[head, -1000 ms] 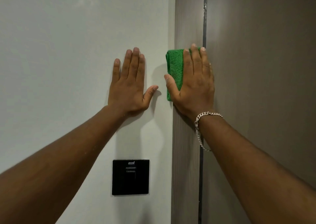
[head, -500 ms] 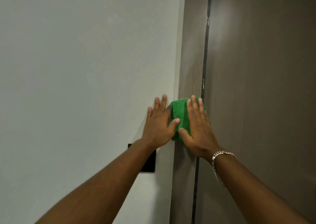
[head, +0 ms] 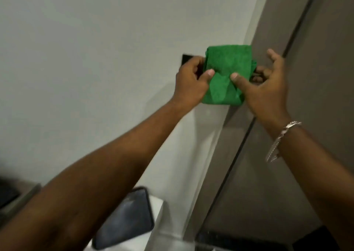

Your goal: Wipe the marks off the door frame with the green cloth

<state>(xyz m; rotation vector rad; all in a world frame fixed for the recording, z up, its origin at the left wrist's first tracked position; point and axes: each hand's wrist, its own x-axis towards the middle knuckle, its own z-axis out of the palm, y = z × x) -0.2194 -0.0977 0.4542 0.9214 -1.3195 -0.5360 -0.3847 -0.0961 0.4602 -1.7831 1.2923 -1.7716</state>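
Note:
The folded green cloth [head: 226,72] is held up in the air between both hands, in front of the wall and away from the door frame. My left hand [head: 191,80] pinches its left edge with thumb on the front. My right hand [head: 266,86] pinches its right side, thumb on the front, the other fingers spread behind. The brown wood-grain door frame [head: 268,20] runs slanted from upper right to lower middle, with the darker door [head: 316,78] to its right. The view is tilted and slightly blurred.
A black wall switch plate [head: 186,59] shows partly behind my left hand on the pale wall [head: 95,59]. Below, a dark flat device [head: 126,220] lies on a white surface [head: 157,202]. A dark object sits at the far left edge.
The cloth has come off the door frame and both hands now hold it in the air. My left hand left the wall. The camera has tilted and dropped lower.

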